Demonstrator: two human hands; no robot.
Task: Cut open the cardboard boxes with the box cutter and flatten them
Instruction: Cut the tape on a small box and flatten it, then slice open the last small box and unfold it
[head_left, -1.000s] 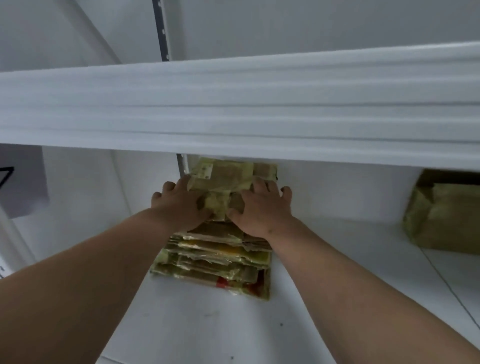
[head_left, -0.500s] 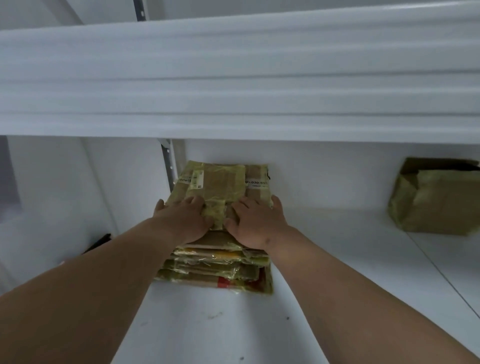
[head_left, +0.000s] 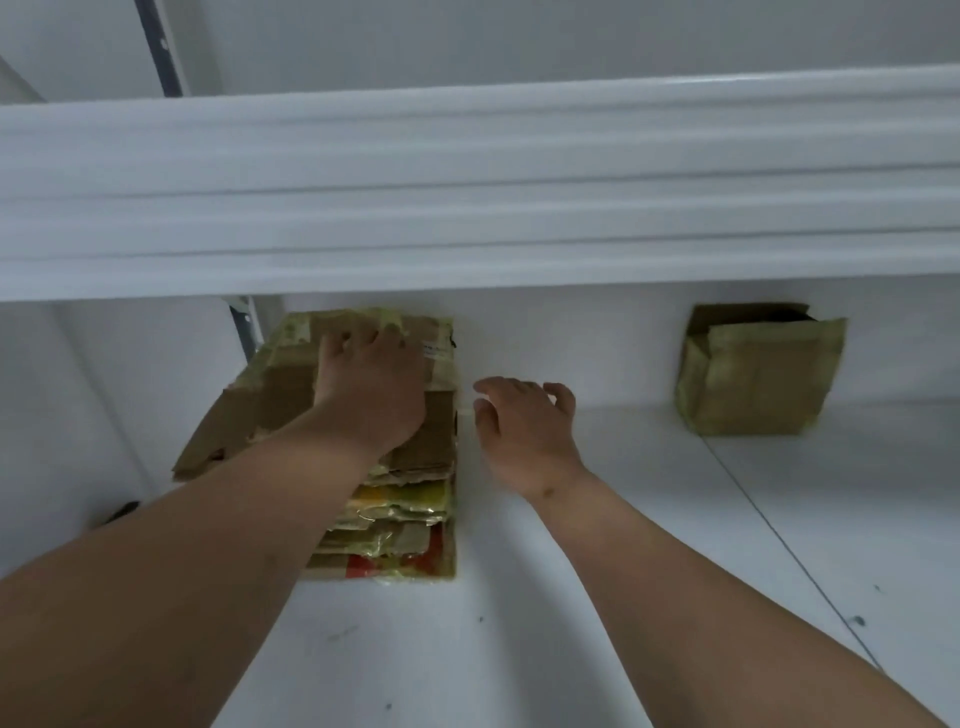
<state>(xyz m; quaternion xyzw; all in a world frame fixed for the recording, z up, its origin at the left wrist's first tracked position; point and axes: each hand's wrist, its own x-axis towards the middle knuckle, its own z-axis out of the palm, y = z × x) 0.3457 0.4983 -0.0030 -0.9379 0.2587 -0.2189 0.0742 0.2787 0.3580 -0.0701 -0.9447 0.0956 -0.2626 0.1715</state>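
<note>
From the head view, your left hand (head_left: 371, 387) lies flat with straight fingers pressing the top of the stack of flattened cardboard boxes (head_left: 387, 499). Your right hand (head_left: 524, 434) hovers just right of it, fingers loosely spread, holding nothing. An unflattened taped cardboard box (head_left: 758, 374) stands well beyond your right fingertips on the white shelf (head_left: 597, 597).

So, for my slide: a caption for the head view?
Left hand presses flattened cardboard stack; right hand hovers beside it.

A white shelf (head_left: 597, 597) is carrying a stack of flattened cardboard boxes (head_left: 395, 514) at its left, and an unflattened, taped cardboard box (head_left: 753, 379) is sitting well apart at the right.
</note>
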